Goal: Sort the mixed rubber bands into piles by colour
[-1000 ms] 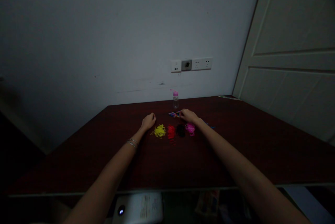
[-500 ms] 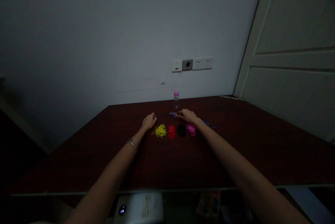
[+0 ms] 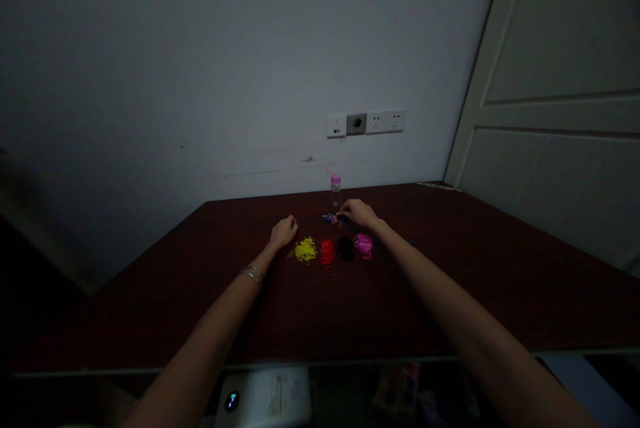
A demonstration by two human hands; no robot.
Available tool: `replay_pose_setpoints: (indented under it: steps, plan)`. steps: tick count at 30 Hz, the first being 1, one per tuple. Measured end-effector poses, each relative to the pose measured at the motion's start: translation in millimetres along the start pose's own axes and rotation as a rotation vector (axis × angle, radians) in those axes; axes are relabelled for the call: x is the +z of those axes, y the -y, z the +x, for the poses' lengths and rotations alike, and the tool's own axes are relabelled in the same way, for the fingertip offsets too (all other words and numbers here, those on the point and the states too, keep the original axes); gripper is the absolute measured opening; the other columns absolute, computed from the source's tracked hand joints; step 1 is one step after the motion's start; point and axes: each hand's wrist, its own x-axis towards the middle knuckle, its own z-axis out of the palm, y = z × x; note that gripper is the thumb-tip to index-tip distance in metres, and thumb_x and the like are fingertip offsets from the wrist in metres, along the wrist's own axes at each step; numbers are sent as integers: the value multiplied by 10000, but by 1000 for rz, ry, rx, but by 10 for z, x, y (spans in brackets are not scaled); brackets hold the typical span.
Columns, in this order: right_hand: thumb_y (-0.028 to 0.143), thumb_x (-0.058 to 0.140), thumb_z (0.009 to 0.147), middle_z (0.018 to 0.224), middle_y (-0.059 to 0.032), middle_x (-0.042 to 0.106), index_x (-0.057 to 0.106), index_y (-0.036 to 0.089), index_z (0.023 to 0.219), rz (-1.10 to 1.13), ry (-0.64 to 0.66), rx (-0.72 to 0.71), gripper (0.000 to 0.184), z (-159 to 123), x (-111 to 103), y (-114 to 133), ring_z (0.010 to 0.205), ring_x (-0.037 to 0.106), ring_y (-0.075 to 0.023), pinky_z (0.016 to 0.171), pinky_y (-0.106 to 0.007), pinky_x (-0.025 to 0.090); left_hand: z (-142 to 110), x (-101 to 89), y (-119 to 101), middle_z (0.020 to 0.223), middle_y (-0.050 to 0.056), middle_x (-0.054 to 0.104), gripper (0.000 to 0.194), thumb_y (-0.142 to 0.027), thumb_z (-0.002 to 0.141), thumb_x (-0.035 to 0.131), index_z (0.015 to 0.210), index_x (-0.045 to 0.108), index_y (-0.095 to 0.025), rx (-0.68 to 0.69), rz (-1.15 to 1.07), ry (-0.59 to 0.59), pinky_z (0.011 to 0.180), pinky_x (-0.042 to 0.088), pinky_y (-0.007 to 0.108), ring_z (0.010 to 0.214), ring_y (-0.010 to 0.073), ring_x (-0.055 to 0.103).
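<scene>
My right hand (image 3: 358,212) is closed in a pinch at the right side of a small mixed-colour pile of rubber bands (image 3: 331,219); a bit of yellow band shows at its fingertips. To the left, my left hand (image 3: 284,231) rests on the table with its fingers curled in, and their inside is hidden. Nearer to me lie sorted heaps in a row: yellow rubber bands (image 3: 305,251), red bands (image 3: 327,252), black bands (image 3: 345,249) and magenta bands (image 3: 364,245). My right forearm mostly covers some blue bands (image 3: 410,242).
A clear bottle with a pink cap (image 3: 335,191) stands behind the mixed pile. The dark red table (image 3: 200,321) meets a wall with sockets (image 3: 376,123); a pale door (image 3: 560,168) is at the right. Below the front edge sits a white box-like device (image 3: 267,398).
My right hand has lifted slightly at the mixed pile, its forearm now covering more of the blue bands. My left hand stays in place. The view has shifted a little.
</scene>
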Motion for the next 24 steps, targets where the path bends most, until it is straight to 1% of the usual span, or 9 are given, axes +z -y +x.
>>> replay_pose_setpoints:
  steps: [5,7,10,12,16,19,24]
  plan:
    - [336,569,801,914,-48,697,715,202,876,205,-147,-29,212,101,-99,36,824,616,-163,677,-220,428,14,15,21,956,82,643,191,-277,865,395,961,539,-196,21,6,-4,715,404,256,858,180,593]
    - [323,567,802,866,-42,705,719,186,858,282,-190,-60,212,131,-159,70,787,617,-152,674,-214,427,19,25,30,951,82,643,189,-277,864,397,958,539,-195,20,7,-8,714,403,255,853,178,594]
    - [281,571,800,811,-40,708,723,164,831,347,-226,-121,194,141,-231,137,749,616,-145,667,-210,424,25,40,42,944,80,643,187,-282,864,395,952,537,-197,24,11,-16,706,402,255,843,180,594]
    - [264,582,792,798,-41,706,723,157,827,365,-232,-155,181,124,-242,189,736,615,-144,667,-212,425,29,47,48,943,79,641,190,-284,865,389,952,535,-199,29,12,-19,702,402,255,839,180,593]
    - [259,596,786,846,-52,701,722,168,835,340,-191,-198,162,31,-154,332,768,617,-146,688,-219,429,32,49,48,940,81,637,188,-283,867,390,952,533,-196,29,12,-17,714,400,251,847,177,591]
    - [264,590,794,880,-53,694,719,187,844,252,-99,-232,159,-80,-38,488,782,616,-146,676,-216,430,26,41,40,935,80,638,182,-285,866,395,946,532,-195,28,8,-14,710,400,255,836,178,593]
    - [263,572,804,900,-49,693,717,212,883,92,62,-363,173,-228,141,749,832,620,-162,704,-215,420,6,16,20,948,75,639,180,-283,864,402,950,535,-197,15,-2,-9,709,400,254,848,178,592]
